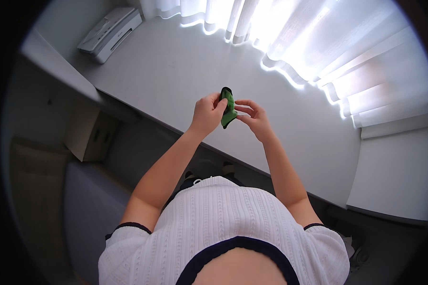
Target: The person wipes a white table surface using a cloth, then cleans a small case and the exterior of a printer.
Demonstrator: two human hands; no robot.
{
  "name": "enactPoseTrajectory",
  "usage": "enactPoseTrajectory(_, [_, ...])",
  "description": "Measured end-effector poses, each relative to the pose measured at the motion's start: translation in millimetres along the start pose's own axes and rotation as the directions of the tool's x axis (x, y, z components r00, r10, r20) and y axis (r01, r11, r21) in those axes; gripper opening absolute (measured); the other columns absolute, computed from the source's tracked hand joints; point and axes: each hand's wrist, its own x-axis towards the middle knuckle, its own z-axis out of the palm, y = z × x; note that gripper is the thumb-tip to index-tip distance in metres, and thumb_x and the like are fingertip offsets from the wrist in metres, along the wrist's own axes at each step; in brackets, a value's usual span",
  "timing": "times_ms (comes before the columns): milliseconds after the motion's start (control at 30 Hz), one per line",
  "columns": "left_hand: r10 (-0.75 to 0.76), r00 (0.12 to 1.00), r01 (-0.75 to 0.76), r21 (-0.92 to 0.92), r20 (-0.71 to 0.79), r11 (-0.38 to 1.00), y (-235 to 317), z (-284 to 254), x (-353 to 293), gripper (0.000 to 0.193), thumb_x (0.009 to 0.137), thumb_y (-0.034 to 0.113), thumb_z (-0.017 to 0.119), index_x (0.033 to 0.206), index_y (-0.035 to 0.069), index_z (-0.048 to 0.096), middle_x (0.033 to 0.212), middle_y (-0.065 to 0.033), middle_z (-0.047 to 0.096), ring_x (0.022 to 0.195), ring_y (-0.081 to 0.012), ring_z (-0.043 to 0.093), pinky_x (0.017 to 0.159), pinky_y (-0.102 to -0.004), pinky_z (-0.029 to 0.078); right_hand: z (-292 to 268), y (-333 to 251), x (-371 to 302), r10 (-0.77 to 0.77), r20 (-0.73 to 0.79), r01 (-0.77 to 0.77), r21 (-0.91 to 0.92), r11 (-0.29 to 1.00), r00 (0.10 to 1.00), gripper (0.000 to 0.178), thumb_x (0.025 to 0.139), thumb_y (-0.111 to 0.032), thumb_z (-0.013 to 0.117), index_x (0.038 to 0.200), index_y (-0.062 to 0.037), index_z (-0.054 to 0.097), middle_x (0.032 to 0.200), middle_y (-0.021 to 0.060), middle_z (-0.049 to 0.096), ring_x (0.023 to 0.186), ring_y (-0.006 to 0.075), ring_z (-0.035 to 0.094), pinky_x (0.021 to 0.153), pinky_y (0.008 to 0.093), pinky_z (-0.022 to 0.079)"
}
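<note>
Dim grey walls enclose the room, lit from the upper right by bright daylight behind long white curtains [314, 47], whose hems hang along the far side of the bench [299, 147]. That bench is pale grey and smooth, its near edge slanting from upper left to lower right. At the right end stands a white box-like unit [397, 171]; on the left, below bench level, are a grey-violet flat surface [92, 209], a brown padded panel [38, 190] and a pale drawer unit [92, 135]. A white printer-like machine [110, 32] sits at the far left corner of the bench.

Wearing a white knit top [228, 209] with dark trim, the person reaches both bare forearms forward, and the 2 hands meet over the bench. The left hand [207, 114] has its fingers curled in, the thumb pressed flat on the front of a small green piece [228, 114] with black edging, pinching it against the fingers behind. The right hand [258, 124] has its fingers loosely spread, the tips at the piece's right edge and the thumb by its lower right corner; whether they pinch that corner, I cannot tell.

Between the 2 hands, the green piece stands roughly upright, longer than wide, its upper end rising above the left thumb and its lower end hanging below it.
</note>
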Motion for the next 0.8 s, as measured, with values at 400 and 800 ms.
enactPoseTrajectory(400, [0.034,0.977,-0.058,0.109,0.210,0.992,10.4,-59.6,6.5,0.019,0.087,0.015,0.055,0.089,-0.001,0.066,0.070,-0.0101,0.065,0.065,-0.0178,0.061,0.064,-0.0321,0.048,18.2,14.6,-15.4,0.093,-0.101,-0.125,-0.378,0.917,0.991,0.012,0.075,-0.008,0.072,0.084,-0.0048,0.064,0.070,-0.0020,0.056,0.062,0.0069,0.043,0.056,0.0269,0.039])
enactPoseTrajectory(800, [0.219,0.915,-0.369,0.482,0.340,0.795,-27.5,-34.8,15.5,0.010,0.087,0.009,0.058,0.087,0.003,0.066,0.090,-0.0105,0.064,0.081,-0.0304,0.063,0.071,-0.0399,0.051,-29.9,0.4,-41.5,-0.176,-0.371,-0.161,-0.717,0.678,0.912,0.012,0.077,0.004,0.057,0.087,-0.0022,0.060,0.085,0.0121,0.064,0.079,0.0305,0.062,0.070,0.0405,0.049])
